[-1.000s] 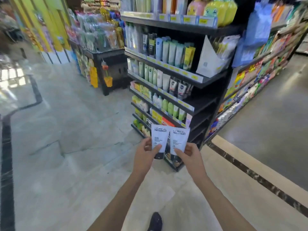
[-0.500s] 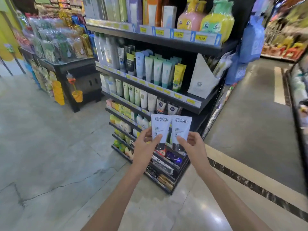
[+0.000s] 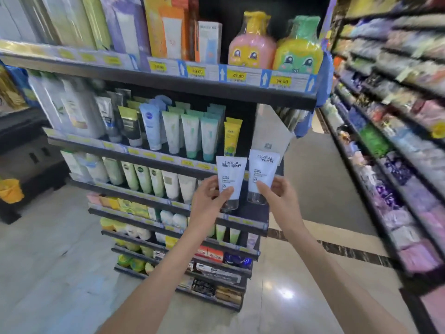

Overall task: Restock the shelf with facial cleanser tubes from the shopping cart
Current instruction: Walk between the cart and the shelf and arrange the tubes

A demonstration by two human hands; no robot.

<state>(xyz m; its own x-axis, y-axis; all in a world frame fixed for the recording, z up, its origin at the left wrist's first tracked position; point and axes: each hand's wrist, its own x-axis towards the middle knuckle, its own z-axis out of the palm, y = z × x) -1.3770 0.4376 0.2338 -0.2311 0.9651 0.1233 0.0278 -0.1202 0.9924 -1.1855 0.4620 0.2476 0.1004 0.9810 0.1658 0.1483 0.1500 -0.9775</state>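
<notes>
From the head camera, I am seeing my left hand [image 3: 212, 201] pinching a white plastic tube [image 3: 230, 180] printed "L'OREAL MEN EXPERT", cap down. At its 3 o'clock, my right hand [image 3: 279, 198] is gripping a matching white tube [image 3: 261, 175], before the black store shelf [image 3: 168, 80].

a shop aisle, personal care section

this is a retail store. a dark tiered shelf unit [image 3: 168, 85] stands near the middle, packed with rows of cleanser tubes [image 3: 190, 133], boxed creams and two cartoon-faced bottles [image 3: 274, 44] on top. yellow price labels [image 3: 237, 74] reading 39.90 run along the shelf edges. a long aisle rack [image 3: 390, 131] of packaged goods runs along the right, over a polished tiled floor [image 3: 48, 261].
</notes>
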